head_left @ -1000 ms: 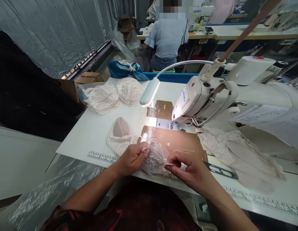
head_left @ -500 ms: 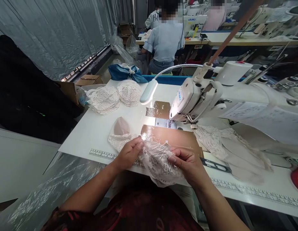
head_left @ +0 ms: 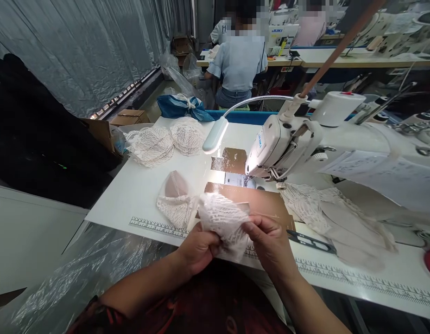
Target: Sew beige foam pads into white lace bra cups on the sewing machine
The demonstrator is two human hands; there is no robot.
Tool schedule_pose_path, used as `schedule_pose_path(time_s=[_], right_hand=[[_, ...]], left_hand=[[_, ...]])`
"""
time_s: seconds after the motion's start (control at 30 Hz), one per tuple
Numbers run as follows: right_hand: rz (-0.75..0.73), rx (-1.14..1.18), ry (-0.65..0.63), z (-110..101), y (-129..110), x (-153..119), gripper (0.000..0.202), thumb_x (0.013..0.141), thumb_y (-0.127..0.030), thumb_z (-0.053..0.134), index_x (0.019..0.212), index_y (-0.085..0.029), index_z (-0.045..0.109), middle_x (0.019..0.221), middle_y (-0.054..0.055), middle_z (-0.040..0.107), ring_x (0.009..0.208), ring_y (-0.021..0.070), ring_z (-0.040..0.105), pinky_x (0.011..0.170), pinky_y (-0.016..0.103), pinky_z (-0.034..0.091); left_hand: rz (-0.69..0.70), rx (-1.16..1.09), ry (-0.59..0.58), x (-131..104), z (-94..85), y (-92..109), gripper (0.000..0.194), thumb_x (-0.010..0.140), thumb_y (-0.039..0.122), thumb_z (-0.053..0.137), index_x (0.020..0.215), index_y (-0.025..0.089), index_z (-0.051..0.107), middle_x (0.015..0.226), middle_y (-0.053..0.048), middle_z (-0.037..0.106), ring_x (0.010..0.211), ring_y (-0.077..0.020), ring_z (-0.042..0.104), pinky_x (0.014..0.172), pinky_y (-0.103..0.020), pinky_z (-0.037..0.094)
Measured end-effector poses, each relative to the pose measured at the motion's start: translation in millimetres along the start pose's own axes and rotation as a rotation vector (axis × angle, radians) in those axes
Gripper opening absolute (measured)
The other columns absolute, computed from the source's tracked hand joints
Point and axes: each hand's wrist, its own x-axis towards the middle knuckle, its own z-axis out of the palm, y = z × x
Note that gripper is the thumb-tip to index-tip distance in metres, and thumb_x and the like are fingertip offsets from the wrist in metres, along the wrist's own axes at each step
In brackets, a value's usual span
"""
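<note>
Between my hands is a white lace fabric piece (head_left: 224,215), raised over the front edge of the sewing table. My left hand (head_left: 201,248) is closed on its lower left edge. On its right edge, my right hand (head_left: 268,236) pinches it between thumb and fingers. Just left of it, a second lace piece with a beige cup-shaped part (head_left: 176,199) lies on the table. Behind the held lace stands the white sewing machine (head_left: 267,144), its lamp (head_left: 215,135) lighting the needle area.
Stacked lace pieces (head_left: 150,144) lie at the back left. More lace and beige fabric (head_left: 340,218) rests right of the needle, near a black slotted metal piece (head_left: 312,241). Brown tape (head_left: 260,199) covers part of the tabletop. A person (head_left: 240,60) sits ahead, back turned.
My left hand has moved down and toward me, taking a new hold lower on the lace. The lace has turned and now stands up more between my hands. My right hand has barely moved.
</note>
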Motion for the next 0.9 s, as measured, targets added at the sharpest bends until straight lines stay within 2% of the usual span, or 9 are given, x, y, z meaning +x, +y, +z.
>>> schedule_pose_path(time_s=[0.13, 0.23, 0.27, 0.33, 0.43, 0.5, 0.6, 0.73, 0.9], right_hand=[[0.012, 0.178, 0.150, -4.5, -8.5, 0.4, 0.027, 0.062, -0.043, 0.081, 0.062, -0.022, 0.066, 0.060, 0.000, 0.063, 0.057, 0.0138, 0.055, 0.057, 0.028, 0.049], [-0.011, 0.112, 0.147, -12.4, -14.8, -0.3, 0.029, 0.064, -0.044, 0.080, 0.062, -0.021, 0.062, 0.056, -0.001, 0.059, 0.053, 0.0126, 0.052, 0.052, 0.027, 0.047], [-0.015, 0.075, 0.124, -14.4, -16.3, -0.7, 0.029, 0.064, -0.044, 0.080, 0.062, -0.021, 0.062, 0.057, -0.002, 0.058, 0.052, 0.0119, 0.051, 0.051, 0.026, 0.046], [-0.007, -0.012, 0.044, -15.3, -18.4, -2.2, 0.027, 0.066, -0.042, 0.080, 0.064, -0.021, 0.063, 0.061, -0.002, 0.059, 0.054, 0.0112, 0.051, 0.050, 0.024, 0.044], [0.049, -0.176, -0.154, -8.8, -21.3, -5.7, 0.024, 0.071, -0.039, 0.077, 0.069, -0.019, 0.064, 0.066, 0.000, 0.061, 0.056, 0.0112, 0.052, 0.050, 0.022, 0.043], [0.044, -0.280, -0.265, -2.2, -23.3, -8.0, 0.023, 0.075, -0.039, 0.073, 0.071, -0.019, 0.064, 0.067, 0.000, 0.061, 0.057, 0.0113, 0.052, 0.051, 0.021, 0.042], [-0.092, -0.423, -0.294, 4.2, -25.2, -9.2, 0.021, 0.082, -0.037, 0.067, 0.072, -0.019, 0.064, 0.067, 0.000, 0.062, 0.059, 0.0119, 0.054, 0.055, 0.022, 0.044], [-0.261, -0.509, -0.215, 4.1, -22.6, -7.1, 0.019, 0.085, -0.033, 0.063, 0.071, -0.020, 0.065, 0.081, 0.003, 0.068, 0.074, 0.0160, 0.063, 0.067, 0.026, 0.049], [-0.272, -0.463, -0.143, 2.3, -15.1, -5.4, 0.018, 0.085, -0.030, 0.063, 0.070, -0.020, 0.062, 0.079, 0.003, 0.068, 0.070, 0.0152, 0.063, 0.064, 0.026, 0.050]], left_hand=[[-0.089, -0.086, 0.011, 2.5, -16.0, -3.5, 0.015, 0.055, 0.011, 0.064, 0.069, 0.014, 0.061, 0.063, 0.000, 0.061, 0.057, -0.0115, 0.055, 0.056, -0.023, 0.044], [0.052, 0.232, -0.113, -6.2, -35.1, 9.0, 0.011, 0.065, 0.014, 0.058, 0.055, 0.014, 0.053, 0.055, -0.001, 0.056, 0.055, -0.0116, 0.052, 0.057, -0.025, 0.043], [0.160, 0.405, -0.132, -9.8, -40.2, 16.8, 0.010, 0.070, 0.013, 0.055, 0.060, 0.014, 0.057, 0.063, -0.003, 0.059, 0.062, -0.0128, 0.054, 0.064, -0.026, 0.044], [0.457, 0.688, -0.046, -16.0, -45.5, 35.1, 0.010, 0.078, 0.015, 0.055, 0.083, 0.015, 0.063, 0.086, -0.005, 0.062, 0.080, -0.0155, 0.055, 0.076, -0.029, 0.046], [0.712, 0.961, -0.066, -19.6, -40.7, 59.4, 0.054, 0.074, 0.027, 0.072, 0.124, 0.020, 0.052, 0.128, -0.011, 0.052, 0.114, -0.0252, 0.049, 0.099, -0.037, 0.040], [0.654, 1.058, -0.218, -17.5, -33.1, 68.0, 0.074, 0.069, 0.033, 0.078, 0.134, 0.021, 0.045, 0.133, -0.012, 0.049, 0.121, -0.0280, 0.046, 0.103, -0.038, 0.038], [0.467, 1.027, -0.375, -11.2, -24.2, 68.8, 0.048, 0.079, 0.033, 0.070, 0.123, 0.019, 0.055, 0.111, -0.007, 0.062, 0.100, -0.0211, 0.058, 0.089, -0.031, 0.045], [0.398, 0.990, -0.421, -6.7, -20.6, 60.6, 0.023, 0.085, 0.029, 0.061, 0.103, 0.015, 0.063, 0.085, 0.000, 0.062, 0.075, -0.0133, 0.055, 0.068, -0.022, 0.042], [0.478, 1.077, -0.422, -8.5, -20.9, 59.8, 0.027, 0.086, 0.032, 0.061, 0.107, 0.015, 0.064, 0.083, 0.000, 0.063, 0.073, -0.0132, 0.054, 0.068, -0.023, 0.040]])
